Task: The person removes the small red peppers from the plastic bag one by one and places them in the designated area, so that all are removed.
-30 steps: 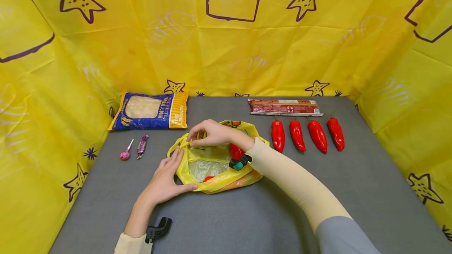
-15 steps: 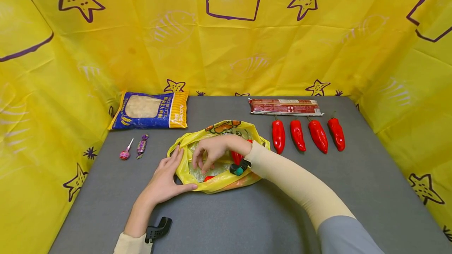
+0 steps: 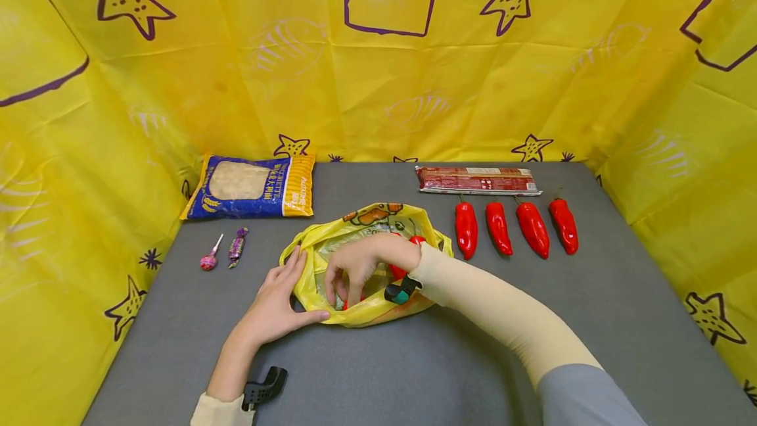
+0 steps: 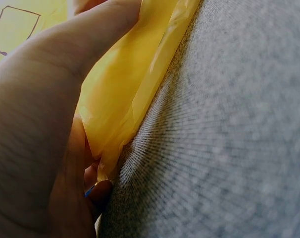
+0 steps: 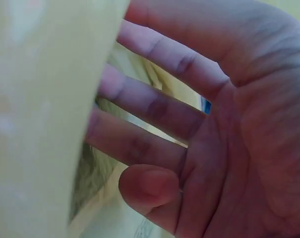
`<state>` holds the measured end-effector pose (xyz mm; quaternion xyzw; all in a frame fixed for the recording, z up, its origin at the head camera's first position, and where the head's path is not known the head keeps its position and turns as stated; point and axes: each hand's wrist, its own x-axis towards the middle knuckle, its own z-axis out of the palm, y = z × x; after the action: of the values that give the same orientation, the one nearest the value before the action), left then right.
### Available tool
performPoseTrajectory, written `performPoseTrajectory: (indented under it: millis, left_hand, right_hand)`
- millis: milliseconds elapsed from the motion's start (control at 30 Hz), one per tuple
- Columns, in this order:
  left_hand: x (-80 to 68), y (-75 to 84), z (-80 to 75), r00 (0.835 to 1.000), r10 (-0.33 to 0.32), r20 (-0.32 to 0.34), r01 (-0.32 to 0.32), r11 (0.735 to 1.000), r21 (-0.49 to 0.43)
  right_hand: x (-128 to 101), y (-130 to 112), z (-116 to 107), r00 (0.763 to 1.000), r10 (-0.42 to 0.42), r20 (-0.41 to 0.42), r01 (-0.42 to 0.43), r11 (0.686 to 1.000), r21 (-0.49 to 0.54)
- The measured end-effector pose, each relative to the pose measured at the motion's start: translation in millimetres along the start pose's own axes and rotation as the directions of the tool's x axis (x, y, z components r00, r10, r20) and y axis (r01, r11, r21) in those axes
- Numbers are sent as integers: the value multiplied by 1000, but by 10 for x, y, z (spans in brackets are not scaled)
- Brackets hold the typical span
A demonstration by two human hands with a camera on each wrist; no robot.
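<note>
A yellow plastic bag stands with its mouth wide on the grey table. My left hand rests along its left rim, fingers laid straight on the side and the thumb at the front edge. Inside the bag's mouth, my right hand points down with bent fingers, right at a small red pepper near the front wall. In the right wrist view the bag's wall hides those fingertips, and I cannot tell whether they pinch the pepper. Another red pepper lies in the bag, partly behind my right wrist.
Several red peppers lie in a row at the right, below a flat red packet. At the back left lies a blue and yellow pasta bag. In front of it are a lollipop and a purple wrapped candy.
My right hand has left the bag's left rim and moved down and inward to the pepper at the front. The left hand has stayed at the rim.
</note>
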<state>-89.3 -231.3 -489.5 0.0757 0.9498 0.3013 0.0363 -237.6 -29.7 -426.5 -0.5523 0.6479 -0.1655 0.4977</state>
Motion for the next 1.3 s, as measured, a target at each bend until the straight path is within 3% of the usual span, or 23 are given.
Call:
performPoseTrajectory:
  millis: [167, 333, 667, 800, 1000, 1300]
  left_hand:
    - [2, 5, -1, 1000, 6, -7, -6, 1000, -2]
    - [8, 19, -4, 1000, 4, -5, -4, 1000, -1]
    - [6, 20, -9, 1000, 1, -3, -1, 1000, 12]
    - [-2, 23, -11, 1000, 1, -1, -1, 1000, 9]
    - [-8, 29, -14, 1000, 4, -7, -4, 1000, 12]
    - [-1, 21, -6, 1000, 9, -3, -9, 1000, 29]
  right_hand:
    - [8, -75, 26, 1000, 2, 7, -1, 996, -89]
    - [-15, -59, -4, 999, 22, -23, -24, 994, -105]
    - [-128, 58, -89, 987, 30, -155, -51, 990, -129]
    - [-156, 60, -88, 990, 70, -121, -89, 983, -160]
    - [-175, 18, -57, 994, 67, -81, -82, 978, -190]
    - [-227, 20, -53, 965, 50, -257, -121, 955, -269]
